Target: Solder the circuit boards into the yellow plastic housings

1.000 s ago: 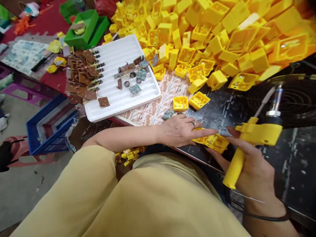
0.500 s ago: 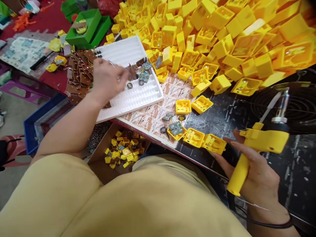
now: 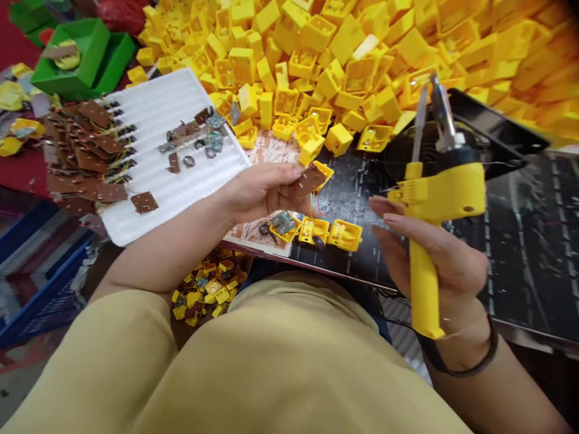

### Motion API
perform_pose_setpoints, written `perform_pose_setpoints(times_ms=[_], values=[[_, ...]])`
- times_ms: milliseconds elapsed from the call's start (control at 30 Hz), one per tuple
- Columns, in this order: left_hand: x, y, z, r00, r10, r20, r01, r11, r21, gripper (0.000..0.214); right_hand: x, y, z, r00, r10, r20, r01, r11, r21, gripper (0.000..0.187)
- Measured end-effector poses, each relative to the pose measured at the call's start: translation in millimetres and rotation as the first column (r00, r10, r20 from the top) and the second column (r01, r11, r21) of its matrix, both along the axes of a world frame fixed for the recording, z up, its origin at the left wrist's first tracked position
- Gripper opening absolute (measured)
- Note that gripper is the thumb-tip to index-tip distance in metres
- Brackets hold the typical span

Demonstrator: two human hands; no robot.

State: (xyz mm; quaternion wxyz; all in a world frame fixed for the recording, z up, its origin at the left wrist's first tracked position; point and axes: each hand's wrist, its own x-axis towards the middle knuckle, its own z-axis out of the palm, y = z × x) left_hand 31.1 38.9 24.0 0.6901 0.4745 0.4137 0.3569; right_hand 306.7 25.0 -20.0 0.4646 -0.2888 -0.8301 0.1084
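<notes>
Black work surface (image 3: pixel 520 253) is running along the front of the station, with a pile of yellow housings (image 3: pixel 353 45) rising behind it and a white foam tray (image 3: pixel 167 96) lying to the left.

Left hand (image 3: pixel 260 187): fingers are pinching a brown circuit board (image 3: pixel 312 181) above the row of three open housings (image 3: pixel 345 234). Wires (image 3: pixel 312 205) are trailing down from the board, and a dark round part (image 3: pixel 319 243) is showing, blurred, in front of the middle housing. Whether it is touching that housing cannot be told.

Right hand (image 3: pixel 459 256): fingers are curling loosely around a yellow soldering gun (image 3: pixel 446 193), its metal tip (image 3: pixel 443 111) pointing up; the fingertips are standing apart from the thumb.

Hazards, as judged: trailing wires are risking a snag on a housing wall, which would be straining their joints. The loose hold is leaving the gun free to tilt; if hot, the tip is threatening the pile's plastic. The row is sitting near the front edge, so a brushing wrist is risking a fall onto the small parts (image 3: pixel 210 286) below.

Room: black surface is extending between the row and the right hand, and farther right. Leftward, the tray is limiting the left forearm.
</notes>
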Motion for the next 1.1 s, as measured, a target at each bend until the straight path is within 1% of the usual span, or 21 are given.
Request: perform_pose_setpoints(times_ms=[67,133,200,267,300,333,367,400,433,467,500,533,600,700,767,833,867,933,967,1033,1100], values=[[22,2,-10.8,0.980,-0.070,0.186,0.104,0.978,-0.180,0.022,-5,1,14.9,0.995,0.097,0.003,-0.097,0.995,0.013,0.060],[40,0,-18.2,0.940,-0.097,0.327,0.206,0.925,-0.319,0.019,-9,1,27.0,0.980,0.196,-0.021,-0.196,0.981,-0.008,0.067],[52,-3,-23.5,0.914,-0.160,0.373,0.313,0.863,-0.397,0.021,-11,0,33.8,0.976,0.214,-0.028,-0.215,0.976,-0.034,0.063],[58,-8,-26.6,0.925,-0.239,0.294,0.349,0.841,-0.413,0.032,-12,-1,34.2,0.990,0.140,-0.031,-0.140,0.990,-0.005,0.053],[58,-11,-27.1,0.946,-0.253,0.203,0.314,0.870,-0.380,0.040,-12,-2,32.2,0.995,0.084,-0.053,-0.083,0.996,0.021,0.048],[56,-14,-26.9,0.969,-0.233,0.081,0.247,0.922,-0.297,0.046,-12,-3,29.3,0.995,0.036,-0.088,-0.033,0.999,0.040,0.046],[52,-17,-25.8,0.985,-0.163,-0.055,0.153,0.977,-0.151,0.051,-12,-4,25.6,0.991,-0.004,-0.134,0.007,1.000,0.027,0.044],[48,-20,-24.0,0.983,-0.060,-0.176,0.068,0.997,0.043,0.053,-11,-5,21.8,0.984,-0.031,-0.177,0.029,1.000,-0.012,0.044],[45,-23,-21.9,0.965,0.049,-0.256,0.016,0.969,0.246,0.053,-11,-6,18.0,0.976,-0.050,-0.211,0.037,0.997,-0.066,0.045],[42,-26,-19.7,0.946,0.136,-0.295,-0.002,0.911,0.413,0.051,-12,-7,14.8,0.970,-0.056,-0.237,0.030,0.993,-0.112,0.045],[41,-29,-17.9,0.934,0.188,-0.304,0.000,0.851,0.524,0.048,-12,-8,12.2,0.966,-0.059,-0.253,0.021,0.989,-0.148,0.045],[42,-31,-16.8,0.933,0.216,-0.287,-0.009,0.813,0.582,0.045,-13,-9,10.4,0.963,-0.062,-0.261,0.018,0.986,-0.165,0.044],[50,-33,-17.5,0.945,0.263,-0.193,-0.106,0.809,0.578,0.038,-17,-11,8.6,0.963,-0.079,-0.257,0.041,0.987,-0.153,0.040],[69,-30,-24.3,0.940,0.341,0.016,-0.317,0.855,0.411,0.037,-23,-15,7.6,0.966,-0.097,-0.239,0.072,0.991,-0.110,0.037],[78,-25,-28.1,0.934,0.334,0.125,-0.356,0.887,0.294,0.042,-26,-16,6.4,0.970,-0.088,-0.227,0.070,0.994,-0.086,0.035],[79,-21,-28.0,0.942,0.297,0.153,-0.328,0.911,0.250,0.043,-23,-16,5.0,0.976,-0.073,-0.207,0.062,0.996,-0.056,0.035],[77,-18,-26.3,0.955,0.272,0.116,-0.293,0.920,0.261,0.042,-19,-16,4.3,0.979,-0.070,-0.193,0.063,0.997,-0.043,0.035],[67,-15,-21.3,0.975,0.213,-0.068,-0.175,0.918,0.357,0.033,-7,-16,3.2,0.984,-0.082,-0.161,0.078,0.997,-0.030,0.035],[61,-13,-19.1,0.960,0.190,-0.205,-0.087,0.900,0.427,0.027,1,-17,2.6,0.984,-0.096,-0.150,0.092,0.995,-0.034,0.036],[51,-10,-17.8,0.853,0.190,-0.485,0.121,0.833,0.540,0.015,20,-18,1.5,0.989,-0.104,-0.103,0.102,0.994,-0.029,0.036],[45,-8,-21.5,0.696,0.247,-0.675,0.292,0.761,0.579,0.013,41,-23,0.6,0.996,-0.082,-0.025,0.083,0.997,0.002,0.036]])
